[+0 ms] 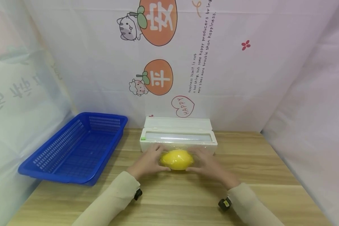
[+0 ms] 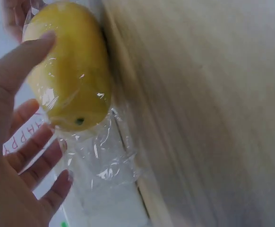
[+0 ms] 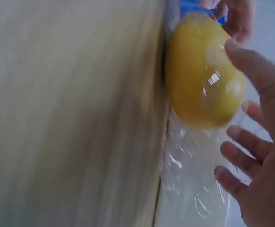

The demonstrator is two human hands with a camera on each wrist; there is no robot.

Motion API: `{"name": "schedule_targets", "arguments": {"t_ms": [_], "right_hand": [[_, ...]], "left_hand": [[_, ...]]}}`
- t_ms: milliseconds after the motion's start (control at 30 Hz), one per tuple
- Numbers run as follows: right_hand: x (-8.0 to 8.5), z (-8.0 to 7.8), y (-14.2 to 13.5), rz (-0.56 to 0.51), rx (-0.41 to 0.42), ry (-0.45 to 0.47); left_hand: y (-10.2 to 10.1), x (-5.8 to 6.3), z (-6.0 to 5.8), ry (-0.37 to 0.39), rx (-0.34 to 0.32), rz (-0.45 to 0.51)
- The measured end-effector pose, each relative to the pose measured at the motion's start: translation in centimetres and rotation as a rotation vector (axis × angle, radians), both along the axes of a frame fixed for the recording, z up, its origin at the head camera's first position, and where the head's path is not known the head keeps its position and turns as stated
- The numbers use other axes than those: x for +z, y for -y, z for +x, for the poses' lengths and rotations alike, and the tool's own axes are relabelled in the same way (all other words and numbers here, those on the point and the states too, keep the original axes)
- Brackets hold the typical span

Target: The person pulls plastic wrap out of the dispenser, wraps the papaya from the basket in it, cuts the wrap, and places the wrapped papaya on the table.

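A smooth yellow oval fruit (image 1: 177, 159), perhaps a melon, lies on the table with clear cling film (image 2: 102, 158) over it. Loose wrinkled film spreads out past its ends in both wrist views. My left hand (image 1: 149, 160) is at the fruit's left end, thumb against its near side and the other fingers spread loosely. Mirroring it, my right hand (image 1: 208, 163) is at the right end, its thumb (image 3: 251, 64) at the fruit and its fingers apart. Just behind stands a white cling film dispenser (image 1: 147, 144) with its lid (image 1: 178, 123) raised and a green slider (image 1: 143, 138) at the left.
A blue plastic basket (image 1: 108, 157) with slotted walls stands on the left of the wooden table (image 1: 175, 201). Printed white cloth (image 1: 228, 78) hangs behind and along both sides. A black wrist strap (image 1: 224, 204) shows by the right sleeve.
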State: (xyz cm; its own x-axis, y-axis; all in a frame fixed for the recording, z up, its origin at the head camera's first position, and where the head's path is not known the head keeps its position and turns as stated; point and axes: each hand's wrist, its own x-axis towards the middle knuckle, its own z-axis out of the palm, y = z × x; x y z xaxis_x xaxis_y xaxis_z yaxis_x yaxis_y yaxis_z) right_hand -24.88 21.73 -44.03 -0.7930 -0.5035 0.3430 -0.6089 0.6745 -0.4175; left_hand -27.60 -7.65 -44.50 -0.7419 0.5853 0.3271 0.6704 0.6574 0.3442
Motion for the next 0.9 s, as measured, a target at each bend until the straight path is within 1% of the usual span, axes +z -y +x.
{"name": "schedule_targets", "arguments": {"t_ms": [67, 167, 400, 567, 733, 900], "right_hand": [[-0.2, 0.1, 0.5, 0.030, -0.009, 0.000], [-0.5, 0.2, 1.2, 0.019, -0.031, 0.006], [-0.7, 0.3, 1.7, -0.019, -0.073, 0.039], [-0.7, 0.6, 1.5, -0.028, -0.079, 0.063], [-0.9, 0.9, 1.1, -0.027, -0.049, 0.060], [-0.8, 1.4, 0.6, -0.030, -0.029, 0.114]], "left_hand": [[-0.1, -0.5, -0.2, 0.009, 0.001, 0.002], [-0.4, -0.9, -0.3, 0.019, 0.009, 0.002], [-0.8, -0.8, -0.2, 0.042, 0.015, 0.043], [-0.7, -0.9, 0.0, 0.089, 0.008, 0.072], [-0.5, -0.7, 0.5, 0.120, -0.023, 0.100], [-0.4, -0.1, 1.4, 0.146, -0.046, 0.092]]}}
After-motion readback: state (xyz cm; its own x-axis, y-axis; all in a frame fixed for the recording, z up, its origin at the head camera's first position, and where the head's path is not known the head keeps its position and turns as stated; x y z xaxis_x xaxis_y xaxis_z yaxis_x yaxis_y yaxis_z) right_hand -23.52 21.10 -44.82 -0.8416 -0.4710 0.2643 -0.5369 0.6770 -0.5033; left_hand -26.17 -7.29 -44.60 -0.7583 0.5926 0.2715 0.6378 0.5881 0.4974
